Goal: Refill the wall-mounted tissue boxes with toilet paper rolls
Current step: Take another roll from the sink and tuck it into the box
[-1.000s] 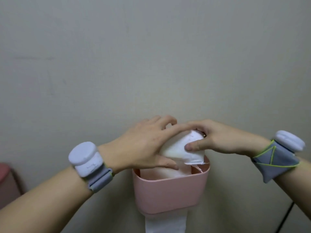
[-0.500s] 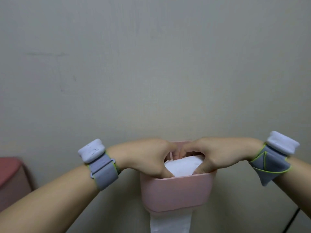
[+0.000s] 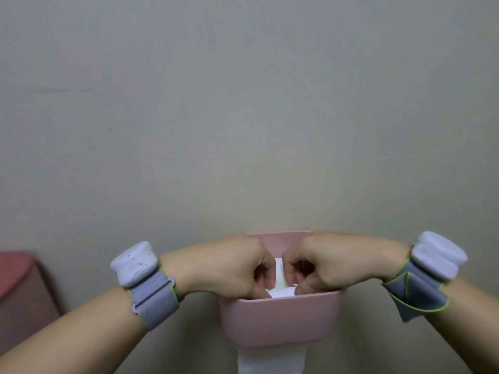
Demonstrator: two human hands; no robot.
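Note:
A pink wall-mounted tissue box hangs low on the grey wall, open at the top. A white toilet paper roll sits deep inside it, only a small part showing between my hands. My left hand curls over the box's left rim with its fingers pressed down on the roll. My right hand does the same from the right. A strip of white paper hangs out of the box's bottom slot.
A pink-red bin stands against the wall at the lower left. Grey bands with white pucks are strapped on both wrists. The wall above the box is bare.
Both hands have pushed the roll from above the rim down into the box. The fingers have curled further inside and less of the roll shows.

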